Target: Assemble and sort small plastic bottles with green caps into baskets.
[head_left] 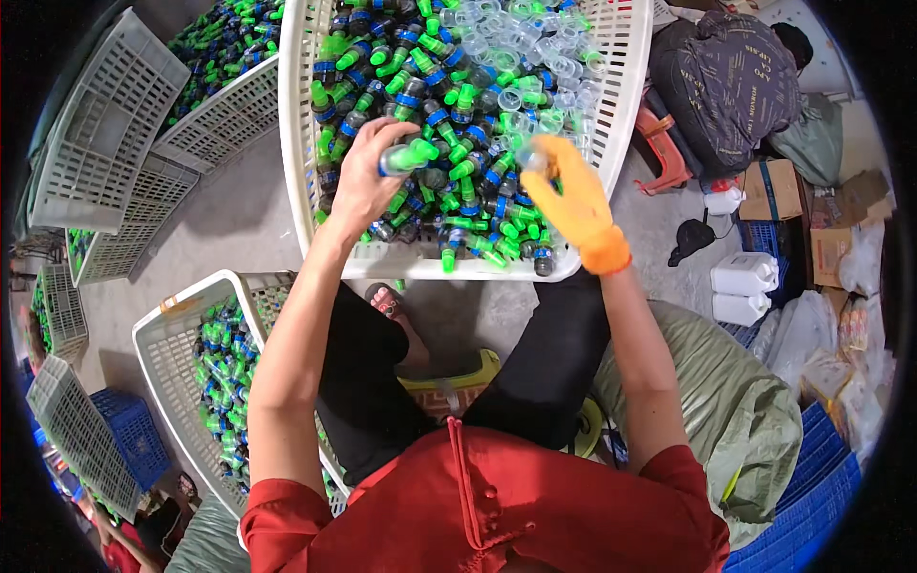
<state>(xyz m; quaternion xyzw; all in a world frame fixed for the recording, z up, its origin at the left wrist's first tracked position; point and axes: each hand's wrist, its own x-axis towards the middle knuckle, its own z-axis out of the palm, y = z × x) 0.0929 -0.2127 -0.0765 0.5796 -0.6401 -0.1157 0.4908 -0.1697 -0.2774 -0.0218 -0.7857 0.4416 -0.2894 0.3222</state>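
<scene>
My bare left hand [368, 172] is closed round a small bottle [409, 158] with a bright green top, above the white basket [298, 124] in front of me. On my right hand [573, 196] is an orange glove, and its fingers pinch a clear plastic cap [532, 159], slightly blurred. Below both hands the basket holds many small dark bottles [435, 115] with blue bands and green tops, lying in all directions. Clear cup-shaped caps [516, 43] are heaped at its far right. The two hands are apart.
A second white basket [143, 329] of the same bottles stands by my left forearm. Grey crates [105, 124] are stacked at the far left. To the right are a green sack [707, 382], white jugs [743, 275], cardboard boxes [772, 189] and a red stool [659, 143]. Another person [119, 549] appears at lower left.
</scene>
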